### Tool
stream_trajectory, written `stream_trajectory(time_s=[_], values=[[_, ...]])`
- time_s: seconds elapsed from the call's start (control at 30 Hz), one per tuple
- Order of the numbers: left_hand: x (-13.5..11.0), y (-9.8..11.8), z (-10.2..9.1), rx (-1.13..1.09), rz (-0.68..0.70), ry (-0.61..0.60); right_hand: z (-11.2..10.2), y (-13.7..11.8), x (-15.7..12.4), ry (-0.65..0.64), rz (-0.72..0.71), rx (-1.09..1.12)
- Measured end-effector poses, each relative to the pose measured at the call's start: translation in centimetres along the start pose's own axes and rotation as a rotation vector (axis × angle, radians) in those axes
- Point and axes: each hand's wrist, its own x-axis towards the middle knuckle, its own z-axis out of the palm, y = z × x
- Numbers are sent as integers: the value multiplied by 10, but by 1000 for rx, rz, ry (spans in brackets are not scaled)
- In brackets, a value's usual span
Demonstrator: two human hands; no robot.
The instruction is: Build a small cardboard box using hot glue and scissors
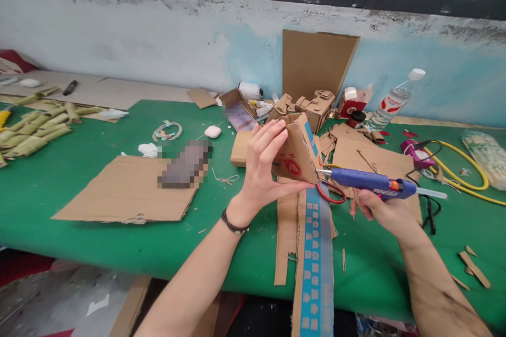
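Observation:
My left hand (263, 168) is closed around a folded cardboard piece (290, 155) with a red round mark and a blue printed edge, held up above the table. In my right hand (379, 208) is a blue glue gun (356, 180), a clear glue stick poking out of its back end. The nozzle meets or nearly meets the lower right edge of the cardboard piece. Below lies a long cardboard strip (312, 263) with blue printing, beside a plainer strip (286, 237). Red-handled scissors (334, 197) are partly hidden behind the glue gun.
A flat cardboard sheet (130, 189) lies left on the green table (225, 253), under a blurred dark object (185, 163). At the back stand a cardboard camera model (318, 108) and a water bottle (393, 102). A yellow cable (470, 160) curls at right; bamboo-like strips (35, 131) lie far left.

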Motion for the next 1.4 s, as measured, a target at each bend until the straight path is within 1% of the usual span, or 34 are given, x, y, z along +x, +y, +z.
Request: stream_trajectory(time_s=[0.13, 0.3, 0.37, 0.5, 0.73, 0.83, 1.03, 1.2, 1.4], values=[[0, 1, 0, -13, 1, -7, 0, 0, 2, -3, -42, 51], [3, 3, 0, -20, 21, 5, -1, -4, 3, 14, -130, 121], [3, 3, 0, -18, 20, 11, -1, -5, 3, 2, -138, 149], [3, 3, 0, -15, 20, 15, -1, -6, 2, -30, -125, 158], [1, 2, 0, -5, 10, -28, -2, -6, 2, -42, -122, 158], [2, 2, 0, 7, 2, -40, 0, -6, 2, -33, -129, 154], [3, 3, 0, -11, 25, -12, 1, -2, 1, -2, -105, 110], [2, 2, 0, 17, -17, -35, 1, 0, 0, 18, -69, 94], [1, 1, 0, -17, -5, 0, 1, 3, 0, 37, -38, 73]])
